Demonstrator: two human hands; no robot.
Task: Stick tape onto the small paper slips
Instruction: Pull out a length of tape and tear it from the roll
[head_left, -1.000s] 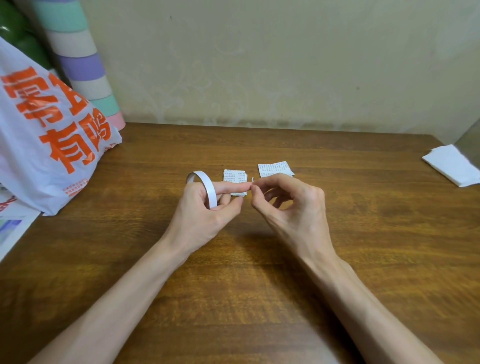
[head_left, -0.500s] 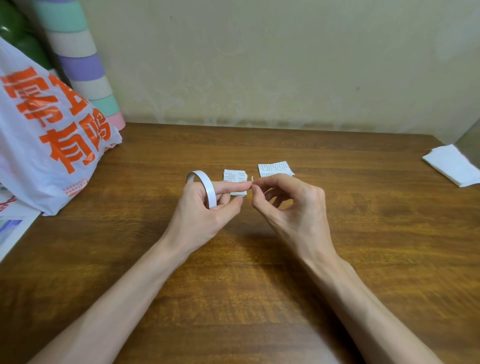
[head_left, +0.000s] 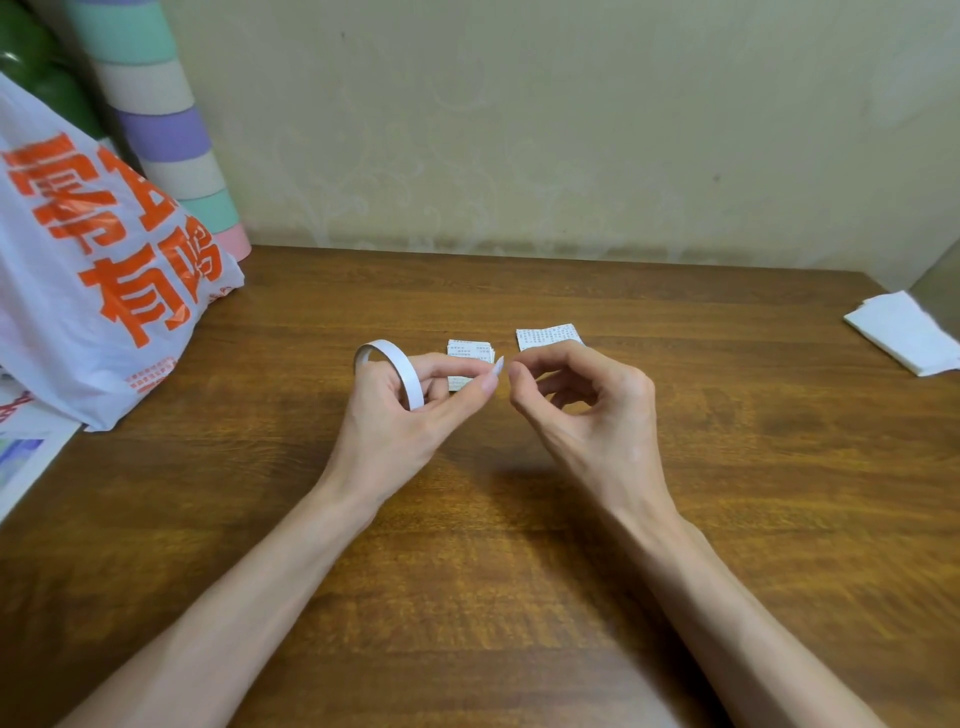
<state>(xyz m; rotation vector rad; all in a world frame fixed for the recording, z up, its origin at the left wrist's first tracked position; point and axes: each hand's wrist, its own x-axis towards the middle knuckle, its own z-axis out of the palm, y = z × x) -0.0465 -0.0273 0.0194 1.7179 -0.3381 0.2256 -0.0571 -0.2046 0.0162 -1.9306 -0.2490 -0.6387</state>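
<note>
Two bare arms in from the near edge of the brown table (head_left: 519, 597). Left hand (head_left: 395, 415) up near the middle, curled round a thin white tape ring (head_left: 400, 371), thumb and first finger pinched on the loose end (head_left: 498, 364) of the tape. Right hand (head_left: 587, 415) just beside it, fingers curled, thumb and first finger tip to tip, a tiny gap away from that loose end, nothing to see between the tips.

Looks like the start of the job: getting a bit of tape off the ring. No tape to see on any slip yet. Next: grab the loose end with the right tips, pull out a short bit, tear it, press it flat on a slip. Needs a small, careful pinch on such a tiny end.

Just past the left fingers, the left slip (head_left: 467, 349), printed, partly hidden, flat on the table. A little farther and to the right, the right slip (head_left: 548, 338). Far left, a white bag (head_left: 104, 270) with big orange letters and a striped roll (head_left: 171, 130). Far right, a folded white paper (head_left: 904, 332).
</note>
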